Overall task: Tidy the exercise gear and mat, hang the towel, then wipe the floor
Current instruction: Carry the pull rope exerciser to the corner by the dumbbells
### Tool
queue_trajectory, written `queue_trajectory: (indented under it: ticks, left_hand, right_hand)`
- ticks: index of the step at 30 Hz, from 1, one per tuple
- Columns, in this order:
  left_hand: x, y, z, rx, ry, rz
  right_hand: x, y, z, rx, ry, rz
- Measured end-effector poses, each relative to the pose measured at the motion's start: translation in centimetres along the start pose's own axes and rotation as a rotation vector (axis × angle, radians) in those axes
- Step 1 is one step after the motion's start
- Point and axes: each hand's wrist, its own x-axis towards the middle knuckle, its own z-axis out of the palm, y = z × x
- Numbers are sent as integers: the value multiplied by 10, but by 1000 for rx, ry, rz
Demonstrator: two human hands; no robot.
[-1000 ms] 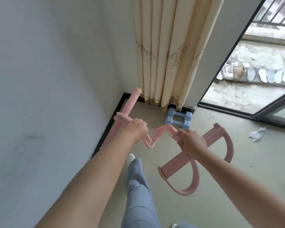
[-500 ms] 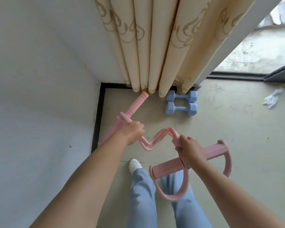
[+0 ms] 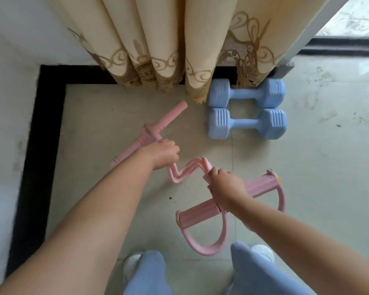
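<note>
pink pedal puller [image 3: 188, 173] | both hands gripping | long axis upper-left to lower-right

Pink pedal puller [image 3: 200, 171], blue dumbbells [image 3: 246, 123], scroll-patterned beige curtain [image 3: 158, 39].

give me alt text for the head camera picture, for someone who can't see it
Seen from above, a person's left hand and right hand grip a pink pedal resistance puller, its bands folded slack between them. Two blue dumbbells lie side by side on the floor just beyond, at the hem of a beige curtain in the corner.
</note>
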Motion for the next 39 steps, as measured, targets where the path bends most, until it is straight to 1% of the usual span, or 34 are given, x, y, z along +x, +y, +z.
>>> queue_trajectory:
  ticks: [4,5,6,7,8,10,12,13,14,15,16,17,18,19,20,22,24,26,28,31,33,36,39]
  left_hand:
    - [59,-39,24,211,21,52]
    - [70,-47,29,317,116,94]
    - [78,-56,32,388,272,131]
    - [82,-61,30,415,369,125]
    - [83,-64,29,385,419,86]
    - [89,-65,34,215,561,-26]
    - [91,-57,41,4,680,-264]
    - [92,-54,44,-163,721,-366]
    - [90,-50,45,-376,710,-476]
    - [87,-45,47,-541,646,-620]
    - [89,-45,55,-674,631,-719]
    - [92,-46,64,-647,654,-726]
    - [94,-45,71,-666,648,-688]
    - [94,-43,75,-758,622,-647]
    - [95,-41,79,-798,608,-599]
    - [97,-42,82,-794,603,-516]
    - [100,-46,77,-825,626,-500]
    - [106,-51,66,-830,595,-509]
    - [112,-59,59,-908,596,-509]
    - [114,-70,62,-1022,662,-461]
    - [111,-78,67,-1160,707,-456]
    - [102,-88,72,-1439,742,-495]
    - [95,-97,72,-1672,683,-509]
  right_hand:
    - [70,18,21,77,106,50]
    - [81,21,23,110,137,59]
    - [90,23,25,144,166,62]
    - [96,24,28,177,190,62]
    - [100,25,30,206,204,66]
    - [102,29,35,240,217,94]
    - [100,36,41,253,228,153]
    - [99,39,43,247,238,185]
    - [97,41,46,229,242,204]
    - [96,43,48,214,235,204]
    - [96,43,51,215,218,192]
    - [96,44,53,233,200,176]
    - [95,44,54,252,185,166]
    - [95,44,56,266,183,155]
    - [94,43,56,275,192,143]
    - [93,40,56,292,232,122]
    - [92,33,55,305,270,113]
    - [89,26,55,337,299,98]
    - [87,19,54,384,331,73]
    - [89,6,46,459,355,39]
    - [96,-3,38,561,367,41]
    - [111,-18,23,709,411,33]
    - [129,-32,7,757,429,-15]
